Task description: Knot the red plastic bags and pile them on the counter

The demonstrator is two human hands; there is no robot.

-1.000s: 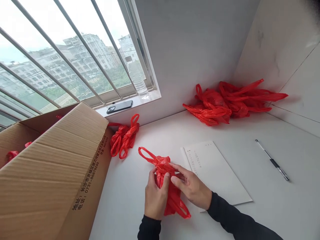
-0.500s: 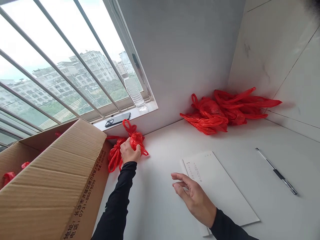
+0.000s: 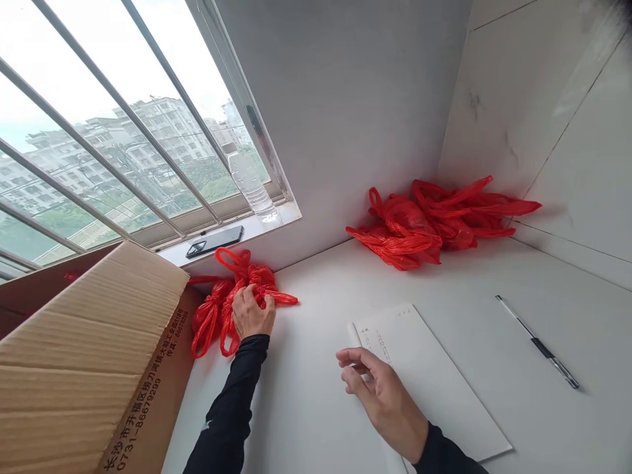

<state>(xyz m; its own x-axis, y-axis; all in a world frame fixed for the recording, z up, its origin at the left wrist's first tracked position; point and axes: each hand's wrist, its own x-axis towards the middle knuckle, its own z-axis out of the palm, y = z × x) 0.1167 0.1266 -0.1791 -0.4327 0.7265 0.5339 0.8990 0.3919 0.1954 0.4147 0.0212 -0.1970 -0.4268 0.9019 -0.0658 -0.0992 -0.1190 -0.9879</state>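
Several knotted red plastic bags lie between the cardboard box and the wall below the window. My left hand is on the nearest of them, its fingers curled round red plastic. Over the left edge of a white notepad hovers my right hand, fingers apart and bent, with nothing in it. Handwriting shows on the pad's upper left. A second pile of red bags rests against the wall at the back right.
An open cardboard box with red plastic inside fills the left side. A phone and a clear water bottle are on the windowsill. A black pen lies right of the notepad.
The view has shifted a little. My left hand has moved slightly down relative to the bags by the box, and their loops have spread. My right hand stays by the notepad.
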